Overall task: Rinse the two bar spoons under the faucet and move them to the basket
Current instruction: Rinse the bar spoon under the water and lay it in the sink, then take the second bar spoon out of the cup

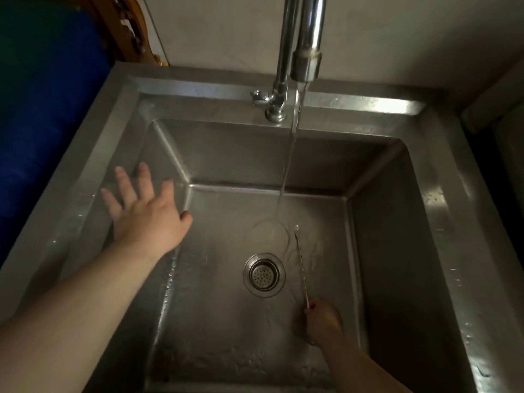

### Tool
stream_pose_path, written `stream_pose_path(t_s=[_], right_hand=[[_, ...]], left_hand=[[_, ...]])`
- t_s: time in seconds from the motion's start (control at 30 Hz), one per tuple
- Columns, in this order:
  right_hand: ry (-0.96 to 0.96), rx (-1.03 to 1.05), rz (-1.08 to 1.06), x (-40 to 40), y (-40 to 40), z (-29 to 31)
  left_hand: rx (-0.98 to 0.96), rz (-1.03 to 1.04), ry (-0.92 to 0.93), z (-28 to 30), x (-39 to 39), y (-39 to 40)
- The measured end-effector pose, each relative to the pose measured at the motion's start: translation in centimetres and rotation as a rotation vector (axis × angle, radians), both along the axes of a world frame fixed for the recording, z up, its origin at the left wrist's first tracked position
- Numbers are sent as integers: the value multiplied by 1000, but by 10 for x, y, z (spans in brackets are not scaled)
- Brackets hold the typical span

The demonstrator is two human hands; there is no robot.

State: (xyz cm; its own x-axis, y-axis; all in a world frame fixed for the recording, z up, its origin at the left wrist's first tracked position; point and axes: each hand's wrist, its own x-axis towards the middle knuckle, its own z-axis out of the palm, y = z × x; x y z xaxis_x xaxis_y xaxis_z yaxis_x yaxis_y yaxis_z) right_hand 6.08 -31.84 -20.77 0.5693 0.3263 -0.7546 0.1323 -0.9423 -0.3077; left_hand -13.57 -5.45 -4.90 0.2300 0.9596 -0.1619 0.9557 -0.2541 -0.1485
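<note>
Deep in the steel sink (397, 211), my right hand (323, 319) is closed around the near end of a thin, twisted bar spoon (300, 265). The spoon runs away from me, just right of the drain, and its far tip lies close to where the stream lands. The chrome faucet (306, 41) is running, and water (289, 154) falls to the sink floor. Over the sink's left wall my left hand (141, 211) hovers with fingers spread, holding nothing. I can make out only one spoon, and no basket is in view.
A round perforated drain strainer (264, 275) sits in the sink floor, left of the spoon. The faucet's lever (259, 97) is at its base on the back rim. A blue object (42, 109) stands to the left of the sink. Pale wall behind.
</note>
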Motion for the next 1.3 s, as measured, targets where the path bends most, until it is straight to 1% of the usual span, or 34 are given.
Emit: stream_pose_path(t_s=[0.1,0.4,0.6,0.77,0.83,0.9,0.93,1.0,1.03,1.1,1.2,1.3], right_hand=[[-60,-31,27,-2,0,-14],[-170,17,73,-5,10,-29],[-170,42,52,-6,9,-27],[-190,123,20,-12,6,-7],[-197,159,63,-18,9,11],[-194,213,122,-27,15,37],[-189,254,154,-33,19,54],[-189,354,220,-49,28,88],[-196,406,252,-58,33,105],[-186,501,302,-84,42,143],[-110,599,364,-127,50,190],[-58,711,452,-179,55,225]], left_hand=[[38,-38,-1,-6,-2,1],[111,-109,62,-12,-8,-3],[91,-118,76,-10,-8,-4],[10,-103,54,-1,-8,-4],[-48,-88,-22,10,-7,-4],[-84,-56,-200,29,-7,-5],[-69,-35,-317,41,-10,-8],[43,-16,-520,67,-17,-18],[95,-15,-592,81,-22,-24],[129,-7,-730,108,-37,-36],[179,43,-901,149,-70,-51],[245,92,-988,189,-120,-68]])
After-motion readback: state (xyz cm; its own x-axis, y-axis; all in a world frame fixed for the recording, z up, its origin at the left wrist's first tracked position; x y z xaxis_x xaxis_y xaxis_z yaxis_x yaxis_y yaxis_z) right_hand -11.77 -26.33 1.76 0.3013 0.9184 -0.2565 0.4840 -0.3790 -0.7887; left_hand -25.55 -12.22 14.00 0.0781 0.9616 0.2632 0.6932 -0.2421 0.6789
